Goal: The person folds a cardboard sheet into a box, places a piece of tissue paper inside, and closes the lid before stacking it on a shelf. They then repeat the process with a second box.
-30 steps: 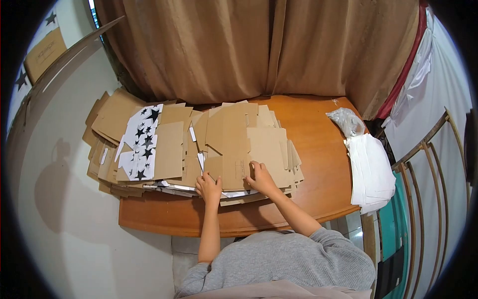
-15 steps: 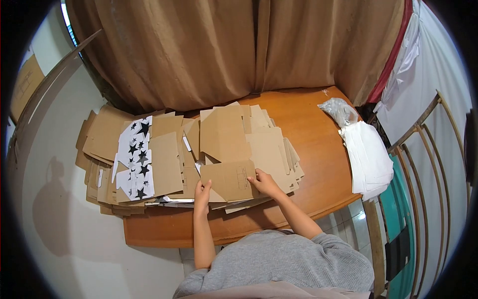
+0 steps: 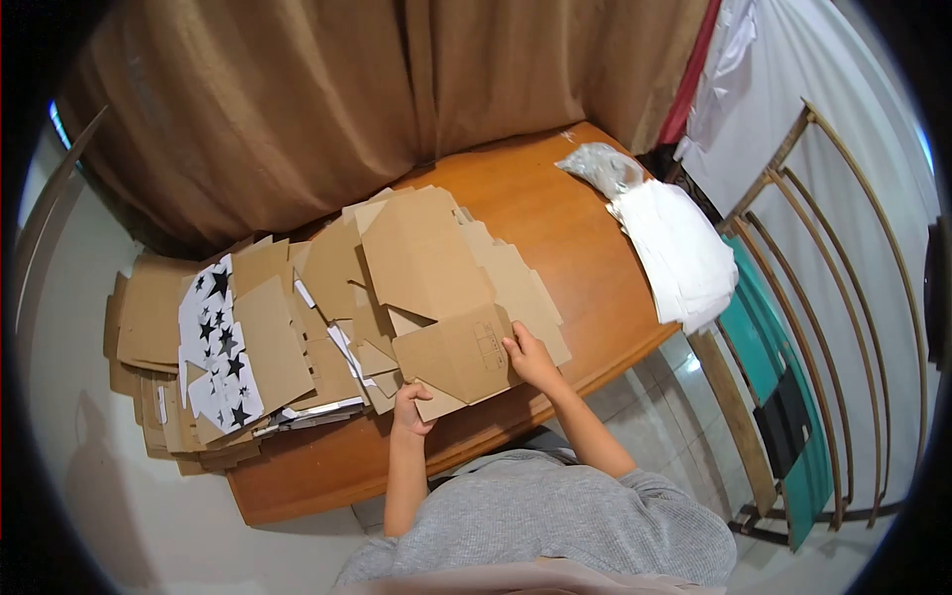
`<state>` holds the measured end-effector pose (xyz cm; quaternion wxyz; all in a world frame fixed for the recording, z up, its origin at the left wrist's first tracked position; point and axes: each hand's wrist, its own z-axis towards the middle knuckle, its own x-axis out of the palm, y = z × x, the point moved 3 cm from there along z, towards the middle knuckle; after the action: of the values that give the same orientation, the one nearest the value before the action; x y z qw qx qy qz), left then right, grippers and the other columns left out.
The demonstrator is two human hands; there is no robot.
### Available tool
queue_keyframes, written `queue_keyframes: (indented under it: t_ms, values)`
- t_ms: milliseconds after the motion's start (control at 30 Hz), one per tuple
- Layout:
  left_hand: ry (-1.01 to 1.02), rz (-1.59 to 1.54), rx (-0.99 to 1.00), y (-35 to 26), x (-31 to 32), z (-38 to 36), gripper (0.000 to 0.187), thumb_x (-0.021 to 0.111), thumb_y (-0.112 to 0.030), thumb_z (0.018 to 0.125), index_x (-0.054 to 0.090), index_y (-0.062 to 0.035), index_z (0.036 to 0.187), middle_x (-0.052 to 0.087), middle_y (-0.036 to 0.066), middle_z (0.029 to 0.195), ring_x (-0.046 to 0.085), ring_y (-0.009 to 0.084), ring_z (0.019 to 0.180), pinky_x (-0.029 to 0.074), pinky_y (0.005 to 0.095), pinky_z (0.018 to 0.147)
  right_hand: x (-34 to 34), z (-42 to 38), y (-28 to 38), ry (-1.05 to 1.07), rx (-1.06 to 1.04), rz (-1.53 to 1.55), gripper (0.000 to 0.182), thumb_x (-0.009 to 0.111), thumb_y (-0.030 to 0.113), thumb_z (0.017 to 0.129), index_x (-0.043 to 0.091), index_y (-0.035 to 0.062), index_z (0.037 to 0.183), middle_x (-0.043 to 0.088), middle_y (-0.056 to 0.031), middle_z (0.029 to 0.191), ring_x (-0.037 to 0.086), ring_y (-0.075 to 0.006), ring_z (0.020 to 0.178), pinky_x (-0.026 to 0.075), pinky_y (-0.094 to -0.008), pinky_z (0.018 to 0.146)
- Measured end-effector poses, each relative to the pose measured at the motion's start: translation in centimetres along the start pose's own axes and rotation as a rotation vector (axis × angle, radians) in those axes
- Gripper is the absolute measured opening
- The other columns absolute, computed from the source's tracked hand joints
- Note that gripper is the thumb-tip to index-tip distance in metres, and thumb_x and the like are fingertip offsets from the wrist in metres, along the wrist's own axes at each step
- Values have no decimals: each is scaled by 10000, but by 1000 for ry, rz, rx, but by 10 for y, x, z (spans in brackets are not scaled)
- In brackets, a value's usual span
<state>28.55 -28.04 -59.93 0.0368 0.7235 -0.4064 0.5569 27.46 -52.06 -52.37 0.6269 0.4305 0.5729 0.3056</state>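
Note:
A flat, die-cut brown cardboard box blank (image 3: 436, 260) with a small printed diagram lies tilted on the table's front side, over other blanks. Its near corner is pinched in my left hand (image 3: 413, 409), fingers closed. On its right edge, near the diagram, my right hand (image 3: 534, 359) grips with the thumb on top; the fingers beneath are hidden. To the left is a heap of brown blanks (image 3: 266, 337), with a white blank with black stars (image 3: 220, 342) among them.
On the wooden table's (image 3: 535, 213) right end are a clear plastic bag (image 3: 602, 167) and a stack of white sheets (image 3: 676, 253). A brown curtain (image 3: 297, 109) hangs behind. Metal rails (image 3: 808, 327) and a green panel (image 3: 759, 327) stand at the right.
The view has turned to the right, so the table appears tilted and shifted left. Both hands still grip the cardboard blank, which has been drawn away from the heap toward the right.

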Motion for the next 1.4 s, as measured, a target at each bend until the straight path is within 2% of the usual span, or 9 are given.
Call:
queue_keyframes:
  t_ms: [233,300,500,700,833,933,1133,1300,1400]
  values:
    - [118,150,9,20,80,17,715,443,53,561,409,1,1274,554,175,1133,599,348,1018,543,478,838,-41,-24,-39,-194,58,72,210,512,154,918,480,19,1076,609,-273,941,584,-447,933,463,-427,760]
    - [116,159,-21,26,91,23,736,437,63,558,395,-10,1289,544,175,1145,589,348,1036,537,479,846,-51,-27,-46,-259,56,119,219,511,141,918,492,25,1103,625,-249,932,615,-392,906,467,-394,760]
    - [144,269,-19,45,125,47,799,440,73,558,373,-69,1341,522,121,1173,563,290,1070,524,407,861,-89,-18,-65,-289,65,231,249,510,122,920,500,40,1155,634,-207,891,626,-285,838,467,-343,756]
    - [151,292,31,77,179,79,760,451,70,553,397,-34,1304,533,139,1163,581,302,1038,532,439,853,-141,13,-97,-310,-17,285,248,510,111,925,510,40,1163,636,-187,901,621,-258,837,464,-332,759]
    - [154,333,23,114,198,124,844,452,76,548,359,-97,1369,479,91,1263,508,250,1146,492,370,911,-205,32,-99,-291,31,215,256,508,109,928,509,22,1168,635,-174,926,612,-240,860,460,-322,767]
    - [139,309,43,139,233,144,863,459,75,544,357,-110,1381,469,64,1292,471,235,1195,455,361,961,-252,50,-99,-330,-60,218,230,468,78,947,499,4,1162,584,-73,882,535,-121,799,442,-268,712]
    - [194,176,124,173,270,172,814,503,79,603,364,-111,1382,492,74,1272,484,237,1178,418,345,987,-303,91,-122,-195,-109,282,203,483,102,933,505,-2,1106,629,-149,909,571,-188,828,446,-301,763]
    - [-87,382,320,182,236,184,673,508,81,753,349,-78,1387,516,69,1253,490,205,1153,379,313,984,-289,117,-143,-162,-212,179,185,487,101,931,507,12,1092,621,-160,908,580,-216,838,450,-319,774]
    - [-215,513,390,182,227,174,615,504,52,816,337,-68,1396,495,65,1296,455,180,1194,338,306,1012,-258,130,-170,65,-119,211,215,503,112,935,503,9,1124,618,-155,948,582,-212,876,449,-325,800]
